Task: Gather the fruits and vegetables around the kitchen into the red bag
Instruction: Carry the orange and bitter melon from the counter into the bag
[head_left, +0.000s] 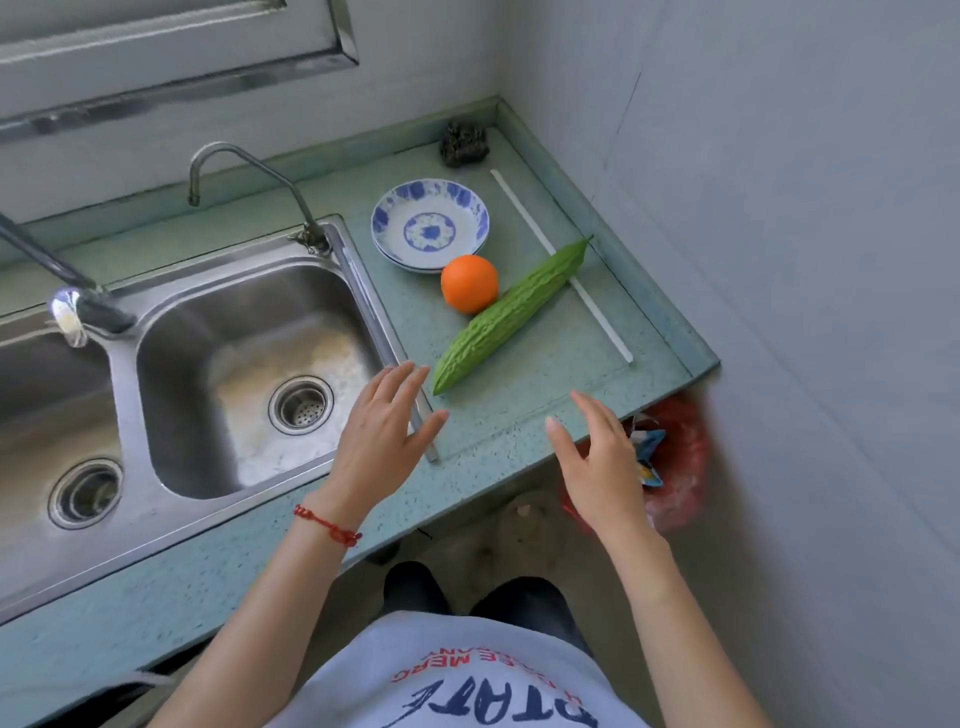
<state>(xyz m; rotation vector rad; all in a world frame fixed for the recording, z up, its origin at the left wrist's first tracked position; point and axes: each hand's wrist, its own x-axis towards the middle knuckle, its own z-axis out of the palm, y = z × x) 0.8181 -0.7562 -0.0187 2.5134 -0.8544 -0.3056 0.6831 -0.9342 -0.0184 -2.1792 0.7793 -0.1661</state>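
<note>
Just short of the near end of the bitter gourd (511, 317), both of the person's hands are stretched out over the front part of the green countertop (524, 415). The left hand (387, 431) is spread with its fingers straight and slightly apart, holding nothing, above the right rim of the stainless double sink (171, 364); its fingertips lie near the gourd's blunt end without touching it. A red string bracelet (327, 526) circles that wrist. The right hand (597, 457) is also spread and empty, fingers straight, over the front edge of the countertop near its front right corner.

The bitter gourd lies diagonally across the countertop, its blunt end toward the front and its pointed tip toward the right edge, crossing a white strip (561, 265) that runs along that side. An orange (469, 283) sits against the gourd's left flank, and just behind it, touching or nearly so, is a stack of blue-and-white plates (430, 226). A dark scouring pad (464, 144) rests in the back right corner. A curved tap (249, 176) stands behind the sink.

Below the front right corner, a red bag (680, 467) lines a bin on the floor, with some blue packaging (647, 452) inside; part of it is hidden by the right hand.
</note>
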